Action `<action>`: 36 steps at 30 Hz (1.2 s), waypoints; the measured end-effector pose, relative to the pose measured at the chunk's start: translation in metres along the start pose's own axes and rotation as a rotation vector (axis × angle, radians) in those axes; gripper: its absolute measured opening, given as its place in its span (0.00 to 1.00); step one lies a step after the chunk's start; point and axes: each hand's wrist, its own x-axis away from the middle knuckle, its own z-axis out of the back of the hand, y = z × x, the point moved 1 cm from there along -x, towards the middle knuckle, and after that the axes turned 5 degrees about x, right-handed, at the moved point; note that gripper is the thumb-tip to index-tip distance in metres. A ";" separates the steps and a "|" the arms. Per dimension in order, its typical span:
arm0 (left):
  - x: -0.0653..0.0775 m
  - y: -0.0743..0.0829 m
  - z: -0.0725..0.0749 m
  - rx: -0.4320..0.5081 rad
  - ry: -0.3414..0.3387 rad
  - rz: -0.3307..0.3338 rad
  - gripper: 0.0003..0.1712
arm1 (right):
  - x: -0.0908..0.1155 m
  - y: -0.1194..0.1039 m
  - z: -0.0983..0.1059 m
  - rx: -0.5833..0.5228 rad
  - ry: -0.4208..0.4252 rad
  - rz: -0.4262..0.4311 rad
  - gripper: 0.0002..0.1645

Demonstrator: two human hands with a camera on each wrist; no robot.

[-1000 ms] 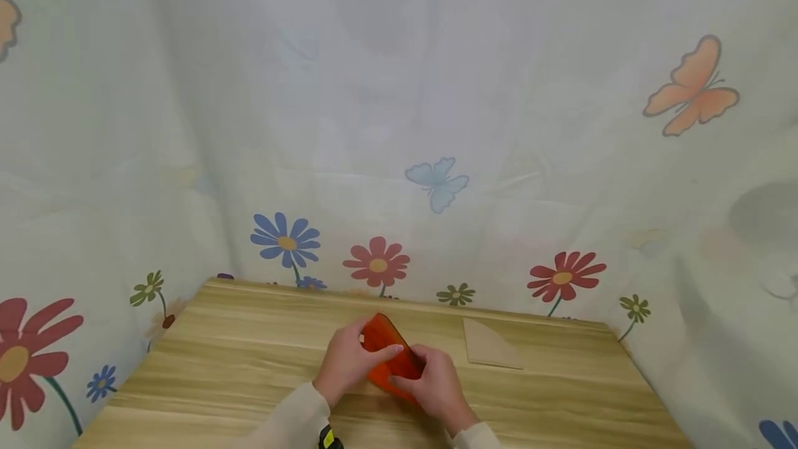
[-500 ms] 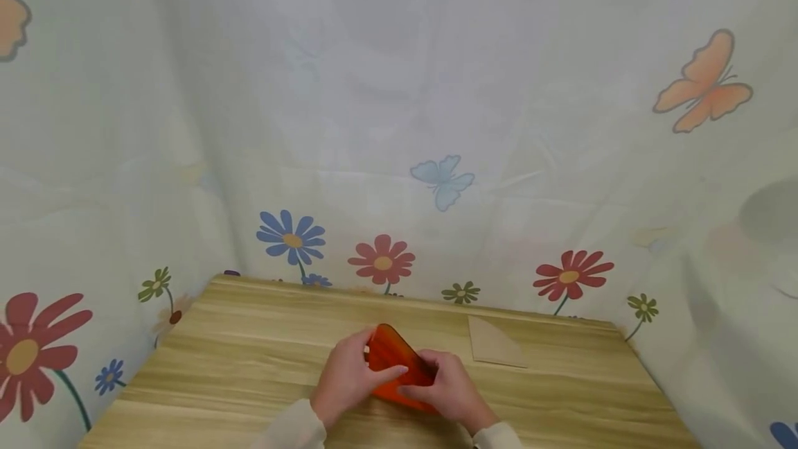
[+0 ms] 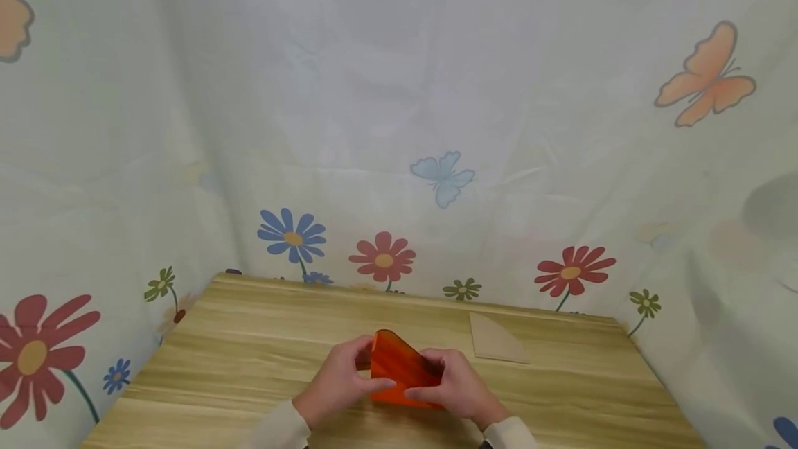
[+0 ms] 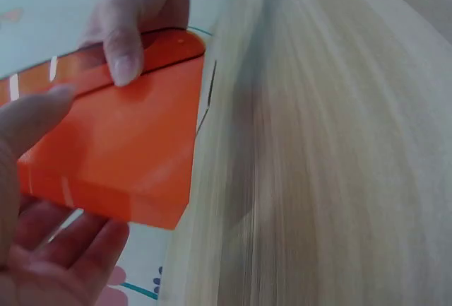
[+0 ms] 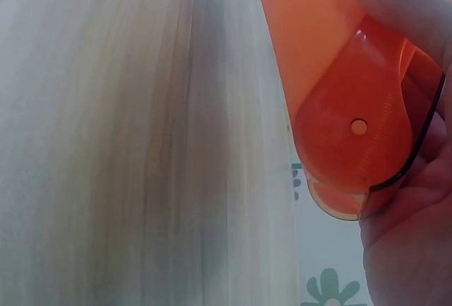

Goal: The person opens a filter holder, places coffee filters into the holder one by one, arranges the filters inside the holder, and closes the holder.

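Both hands hold an orange, see-through plastic case (image 3: 395, 373) with a dark line along its upper edge, just above the table's near middle. My left hand (image 3: 339, 373) grips its left end, thumb on the near face and fingers behind it. At the right end my right hand (image 3: 458, 383) grips it the same way. The left wrist view shows the broad, flat face of the case (image 4: 134, 136). From the right wrist, its end (image 5: 353, 122) appears as a rounded lobe with a small round hole. What the case contains cannot be made out.
A thin, light brown quarter-round sheet (image 3: 495, 339) lies flat on the wood-grain table (image 3: 268, 331), right of and beyond the hands. Behind and beside the table hangs a pale curtain (image 3: 349, 123) printed with flowers and butterflies.
Both hands have moved slightly nearer and to the right with the case. It has turned so its left end stands more upright and its near face shows more. The head view has shifted slightly.
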 end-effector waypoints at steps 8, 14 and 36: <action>0.000 -0.010 0.005 0.105 -0.160 0.055 0.29 | 0.003 -0.005 0.000 0.031 -0.032 -0.007 0.22; 0.002 -0.013 0.004 0.083 -0.160 0.003 0.24 | 0.004 -0.003 -0.005 0.018 -0.036 0.039 0.20; 0.009 -0.025 0.007 0.055 -0.165 0.024 0.21 | 0.001 0.005 -0.022 0.049 -0.068 0.025 0.19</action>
